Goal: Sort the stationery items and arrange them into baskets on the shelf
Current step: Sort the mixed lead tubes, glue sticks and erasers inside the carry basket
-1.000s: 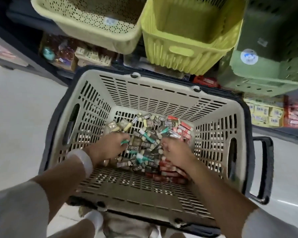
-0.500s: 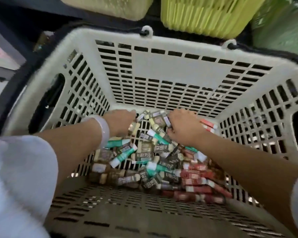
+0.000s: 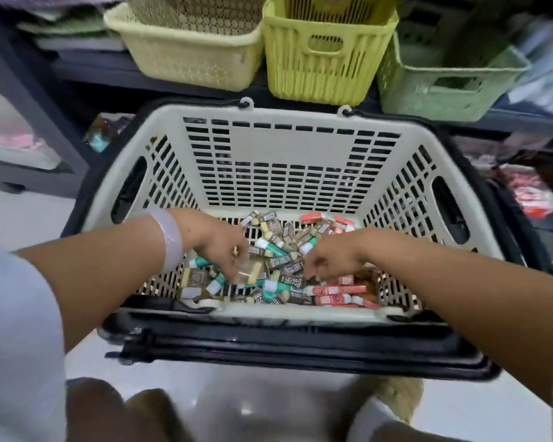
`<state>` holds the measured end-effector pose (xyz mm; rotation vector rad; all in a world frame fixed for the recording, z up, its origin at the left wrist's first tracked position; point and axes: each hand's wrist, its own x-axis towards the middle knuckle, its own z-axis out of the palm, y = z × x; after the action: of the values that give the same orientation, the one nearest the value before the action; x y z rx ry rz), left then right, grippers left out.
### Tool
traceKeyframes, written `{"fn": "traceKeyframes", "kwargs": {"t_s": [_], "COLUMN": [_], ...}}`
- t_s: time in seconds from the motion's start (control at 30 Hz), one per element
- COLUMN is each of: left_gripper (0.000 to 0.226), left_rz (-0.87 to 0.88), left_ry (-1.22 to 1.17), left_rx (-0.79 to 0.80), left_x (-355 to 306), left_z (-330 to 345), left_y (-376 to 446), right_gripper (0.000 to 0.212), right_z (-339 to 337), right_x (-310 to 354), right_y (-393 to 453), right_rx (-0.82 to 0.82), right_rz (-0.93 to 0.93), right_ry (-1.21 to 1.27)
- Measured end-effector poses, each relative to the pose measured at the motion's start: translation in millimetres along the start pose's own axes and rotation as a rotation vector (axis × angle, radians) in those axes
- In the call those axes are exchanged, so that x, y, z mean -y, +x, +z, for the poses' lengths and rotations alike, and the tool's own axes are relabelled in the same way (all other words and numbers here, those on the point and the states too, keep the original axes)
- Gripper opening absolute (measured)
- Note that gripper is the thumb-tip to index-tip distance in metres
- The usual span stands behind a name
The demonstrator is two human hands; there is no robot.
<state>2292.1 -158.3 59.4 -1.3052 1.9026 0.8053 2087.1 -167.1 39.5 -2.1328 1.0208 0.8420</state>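
A cream slotted shopping basket [image 3: 284, 114] with a black frame stands on the floor in front of me. Its bottom holds several small stationery packets: brown ones, teal ones [image 3: 275, 285] and red ones [image 3: 335, 290]. Both my hands are inside it. My left hand [image 3: 214, 240], with a pale band on the wrist, pinches a brown and cream packet [image 3: 248, 271] at the pile's left side. My right hand [image 3: 335, 253] rests with curled fingers on the dark packets beside the red ones; whether it grips one is hidden.
On the dark shelf [image 3: 77, 68] behind the shopping basket stand three baskets: a pale cream one [image 3: 189, 59], a yellow one [image 3: 326, 59] and a light green one [image 3: 444, 87]. Packaged goods fill the lower shelf on both sides. My knees show at the bottom edge.
The view has pulled back and tilted up, so the shelf baskets show again. Both hands have slid from the pile's far side toward its near side, and the left hand now pinches a packet.
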Motion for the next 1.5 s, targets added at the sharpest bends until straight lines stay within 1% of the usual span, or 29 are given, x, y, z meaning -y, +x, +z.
{"fn": "traceKeyframes", "kwargs": {"t_s": [0.07,0.1,0.17,0.23,0.33,0.37,0.43,0.53,0.6,0.73,0.8,0.87,0.93,1.0,1.03,1.1,1.13,1.17,1.2,1.23,1.3,1.33,1.37,1.4,1.43,1.5], "left_gripper": [0.07,0.072,0.063,0.055,0.056,0.056,0.06,0.059,0.061,0.053,0.054,0.058,0.054,0.048,0.043,0.03,0.024,0.02,0.017,0.018,0.026,0.031,0.035,0.037,0.036,0.03], "left_rz": [-0.038,-0.056,-0.08,-0.127,-0.249,-0.289,-0.328,-0.241,-0.205,-0.137,-0.102,-0.069,-0.043,-0.029,-0.018,0.021,0.057,0.108,0.168,0.226,0.295,0.308,0.309,0.3,0.275,0.186], "left_ry": [0.008,-0.005,-0.033,-0.023,0.034,0.047,0.108,0.131,0.182,0.349,0.34,0.194,0.011,-0.191,-0.335,-0.637,-0.728,-0.768,-0.775,-0.752,-0.675,-0.642,-0.621,-0.615,-0.615,-0.585], "left_rx": [0.015,-0.013,-0.099,-0.129,0.008,0.041,0.038,0.013,0.001,-0.157,-0.192,-0.236,-0.237,-0.152,-0.092,0.008,0.051,0.106,0.177,0.265,0.473,0.543,0.55,0.488,0.369,0.067], "left_x": [-2.5,-1.8,4.3,16.2,42.6,51.1,62.4,63.5,62.3,63.0,60.3,57.0,54.3,54.6,55.4,53.3,50.3,45.6,40.1,33.3,20.1,15.8,14.1,14.3,16.7,24.1], "left_z": [-0.9,-3.3,-8.5,-10.3,-9.4,-8.7,-3.9,12.1,20.4,19.2,17.5,16.3,14.5,10.1,5.9,-5.6,-11.7,-16.3,-18.0,-17.3,-11.3,-7.6,-5.5,-5.2,-6.6,-13.9], "left_y": [-3.6,-3.9,-2.4,1.6,16.9,25.3,43.3,69.2,78.0,81.9,83.1,86.0,87.1,85.9,83.0,71.4,64.4,56.8,49.4,41.7,27.2,21.0,15.6,11.0,8.1,8.0], "right_gripper": [0.03,0.03,0.032,0.035,0.053,0.061,0.069,0.074,0.073,0.071,0.066,0.059,0.058,0.057,0.053,0.038,0.029,0.023,0.021,0.023,0.032,0.038,0.043,0.044,0.044,0.039], "right_z": [-0.8,-4.7,-17.2,-29.7,-42.7,-42.3,-35.3,-20.9,-14.7,-12.1,-11.6,-11.2,-12.4,-12.8,-13.2,-18.4,-23.5,-28.6,-31.9,-33.2,-28.4,-23.5,-19.6,-17.7,-18.3,-26.8], "right_x": [-5.4,-10.5,-23.3,-36.1,-60.1,-66.6,-76.1,-86.0,-91.6,-92.4,-90.5,-90.4,-89.8,-87.9,-85.7,-78.5,-74.5,-69.9,-65.2,-60.8,-52.3,-48.3,-44.4,-40.9,-38.8,-38.7], "right_y": [-8.9,-12.1,-12.9,-6.6,18.4,29.2,52.2,76.0,83.8,90.5,91.8,92.5,90.6,86.1,82.4,70.6,63.0,54.6,46.0,37.5,22.5,16.8,12.5,8.6,7.3,10.5], "right_rx": [-0.068,-0.109,-0.163,-0.203,-0.26,-0.244,-0.194,-0.202,-0.222,-0.271,-0.251,-0.19,-0.115,-0.041,0.003,0.103,0.151,0.201,0.256,0.324,0.518,0.608,0.654,0.64,0.556,0.236], "right_rz": [0.011,0.024,0.039,0.058,0.163,0.189,0.179,0.133,0.125,0.148,0.143,0.133,0.153,0.151,0.137,0.075,0.04,0.009,-0.019,-0.038,-0.044,-0.032,-0.014,0.004,0.024,0.047], "right_ry": [0.015,0.015,0.022,0.021,-0.11,-0.148,-0.162,-0.127,-0.089,-0.123,-0.077,0.042,0.206,0.326,0.41,0.577,0.617,0.629,0.621,0.597,0.525,0.497,0.486,0.496,0.525,0.551]}}
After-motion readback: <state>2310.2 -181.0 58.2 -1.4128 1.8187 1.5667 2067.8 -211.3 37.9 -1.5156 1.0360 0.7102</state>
